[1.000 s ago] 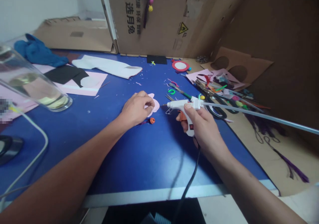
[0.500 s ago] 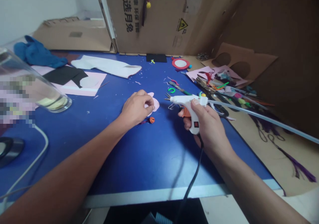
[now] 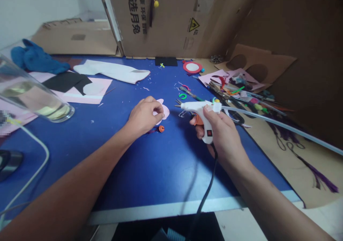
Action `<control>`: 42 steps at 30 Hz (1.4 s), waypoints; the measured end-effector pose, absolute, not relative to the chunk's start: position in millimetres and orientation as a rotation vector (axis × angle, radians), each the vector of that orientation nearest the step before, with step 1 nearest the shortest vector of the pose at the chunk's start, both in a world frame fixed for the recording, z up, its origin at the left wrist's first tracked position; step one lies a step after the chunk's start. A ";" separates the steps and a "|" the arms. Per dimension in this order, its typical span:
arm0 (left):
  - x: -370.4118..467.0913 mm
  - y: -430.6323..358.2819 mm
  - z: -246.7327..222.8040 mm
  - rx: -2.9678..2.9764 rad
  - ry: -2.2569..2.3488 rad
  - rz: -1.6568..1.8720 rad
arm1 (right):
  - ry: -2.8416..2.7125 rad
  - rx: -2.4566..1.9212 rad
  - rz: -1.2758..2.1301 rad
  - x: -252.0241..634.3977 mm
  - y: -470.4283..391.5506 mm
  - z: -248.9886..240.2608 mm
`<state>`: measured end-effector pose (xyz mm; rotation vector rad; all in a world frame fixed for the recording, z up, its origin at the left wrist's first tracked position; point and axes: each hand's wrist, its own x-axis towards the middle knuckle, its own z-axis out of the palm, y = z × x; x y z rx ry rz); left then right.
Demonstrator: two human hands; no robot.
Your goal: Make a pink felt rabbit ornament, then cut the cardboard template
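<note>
My right hand (image 3: 223, 130) is wrapped round a white hot glue gun (image 3: 199, 109), with fingers at its orange trigger. Its nozzle points left, and a long clear glue stick (image 3: 281, 123) runs out of its back. Thumb and fingers of my left hand (image 3: 146, 114) are closed at a pink paper cutout (image 3: 165, 111) with rounded lobes, partly hidden by the hand. Just below that hand lies a small orange bell (image 3: 160, 129) on a dark cord. The nozzle is a short way right of the cutout, apart from it.
Green and pink bent pieces, scissors and pliers crowd the right side by pink paper scraps (image 3: 214, 77). A glass of pale liquid (image 3: 57, 110) stands at left near black paper and white cloth (image 3: 112, 70). A red-rimmed disc (image 3: 192, 67) lies at the back; cardboard walls (image 3: 171, 26) rise behind.
The whole view has shifted slightly, so things sit a little further left. Both hands keep their grips, and the glue gun stays beside the cutout.
</note>
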<state>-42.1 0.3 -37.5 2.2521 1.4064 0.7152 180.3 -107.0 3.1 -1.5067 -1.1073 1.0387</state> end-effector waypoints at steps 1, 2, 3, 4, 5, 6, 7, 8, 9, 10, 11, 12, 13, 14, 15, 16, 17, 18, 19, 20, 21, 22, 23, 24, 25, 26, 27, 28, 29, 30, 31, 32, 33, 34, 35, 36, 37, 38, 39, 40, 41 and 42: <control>-42.1 0.6 -37.6 2.249 1.410 0.717 | -1.097 -1.508 1.047 180.3 -107.0 3.3; -42.2 1.0 -37.8 2.247 1.410 0.719 | -1.087 -1.508 1.054 180.3 -107.1 3.6; -42.5 1.5 -38.0 2.246 1.404 0.720 | -1.079 -1.508 1.057 180.3 -107.1 3.7; -43.0 2.2 -38.3 2.244 1.394 0.721 | -1.074 -1.508 1.057 180.4 -107.2 3.8; -43.5 2.8 -38.5 2.238 1.381 0.725 | -1.071 -1.507 1.057 180.6 -107.3 3.8; -43.9 3.4 -38.7 2.231 1.367 0.727 | -1.067 -1.507 1.057 180.8 -107.3 3.7; -44.3 3.9 -38.8 2.223 1.354 0.728 | -1.062 -1.508 1.058 181.0 -107.4 3.7; -44.6 4.2 -38.9 2.215 1.346 0.726 | -1.056 -1.510 1.060 181.2 -107.4 3.5; -44.8 4.2 -38.9 2.212 1.343 0.720 | -1.051 -1.512 1.063 181.4 -107.4 3.4; -44.8 4.2 -38.8 2.214 1.345 0.710 | -1.048 -1.515 1.065 181.6 -107.3 3.2; -44.6 4.0 -38.7 2.222 1.349 0.696 | -1.046 -1.516 1.068 181.8 -107.3 3.0; -44.4 3.8 -38.6 2.232 1.353 0.683 | -1.044 -1.514 1.071 182.0 -107.2 2.8; -44.2 3.7 -38.5 2.242 1.357 0.673 | -1.042 -1.511 1.075 182.1 -107.1 2.7; -44.0 3.6 -38.4 2.253 1.359 0.663 | -1.040 -1.506 1.080 182.2 -107.1 2.5; -43.8 3.5 -38.4 2.263 1.360 0.655 | -1.038 -1.500 1.082 182.3 -107.1 2.5; -43.6 3.6 -38.4 2.271 1.360 0.649 | -1.038 -1.493 1.082 182.3 -107.2 2.5; -43.4 3.6 -38.4 2.276 1.362 0.645 | -1.037 -1.487 1.079 182.2 -107.3 2.6; -43.2 3.6 -38.3 2.279 1.364 0.640 | -1.037 -1.484 1.076 182.1 -107.4 2.9; -43.1 3.5 -38.1 2.282 1.366 0.635 | -1.036 -1.482 1.076 182.0 -107.5 3.2; -42.9 3.4 -37.9 2.284 1.371 0.629 | -1.034 -1.481 1.077 181.9 -107.7 3.6; -42.8 3.2 -37.7 2.287 1.376 0.623 | -1.031 -1.482 1.081 181.8 -107.8 4.0; -42.7 2.9 -37.4 2.290 1.379 0.617 | -1.028 -1.483 1.086 181.7 -107.8 4.4; -42.5 2.7 -37.2 2.294 1.380 0.611 | -1.025 -1.482 1.088 181.7 -107.9 4.8; -42.4 2.5 -37.0 2.298 1.381 0.608 | -1.024 -1.479 1.088 181.7 -107.9 5.1; -42.4 2.4 -37.0 2.301 1.381 0.607 | -1.026 -1.474 1.086 181.7 -107.8 5.3; -42.3 2.4 -37.1 2.304 1.378 0.609 | -1.032 -1.468 1.084 181.7 -107.8 5.5; -42.3 2.5 -37.3 2.307 1.374 0.612 | -1.038 -1.461 1.081 181.7 -107.8 5.7; -42.3 2.7 -37.6 2.307 1.371 0.617 | -1.045 -1.456 1.078 181.6 -107.7 5.8; -42.4 2.8 -37.9 2.306 1.369 0.620 | -1.050 -1.452 1.078 181.5 -107.7 5.8; -42.4 3.1 -38.2 2.304 1.367 0.621 | -1.053 -1.450 1.078 181.4 -107.8 5.9; -42.5 3.3 -38.5 2.300 1.367 0.622 | -1.052 -1.448 1.077 181.3 -107.8 5.8; -42.6 3.5 -38.8 2.294 1.369 0.623 | -1.050 -1.448 1.077 181.1 -107.9 5.7; -42.6 3.8 -39.1 2.288 1.372 0.623 | -1.048 -1.447 1.076 181.0 -107.9 5.6; -42.6 4.0 -39.4 2.284 1.374 0.625 | -1.047 -1.447 1.076 180.9 -108.0 5.5; -42.5 4.2 -39.6 2.280 1.376 0.629 | -1.046 -1.447 1.076 180.7 -108.1 5.3; -42.4 4.5 -39.8 2.277 1.377 0.631 | -1.046 -1.448 1.076 180.6 -108.1 5.3; -42.4 4.6 -39.9 2.275 1.378 0.633 | -1.045 -1.450 1.076 180.5 -108.1 5.2; -42.3 4.7 -40.0 2.274 1.379 0.632 | -1.043 -1.452 1.077 180.4 -108.1 5.2; -42.2 4.7 -40.0 2.273 1.380 0.632 | -1.041 -1.454 1.078 180.3 -108.1 5.2; -42.1 4.6 -40.0 2.272 1.381 0.631 | -1.040 -1.456 1.077 180.3 -108.1 5.2; -42.1 4.6 -40.1 2.272 1.382 0.630 | -1.039 -1.457 1.078 180.3 -108.1 5.2; -42.0 4.5 -40.2 2.271 1.382 0.630 | -1.040 -1.458 1.078 180.4 -108.1 5.2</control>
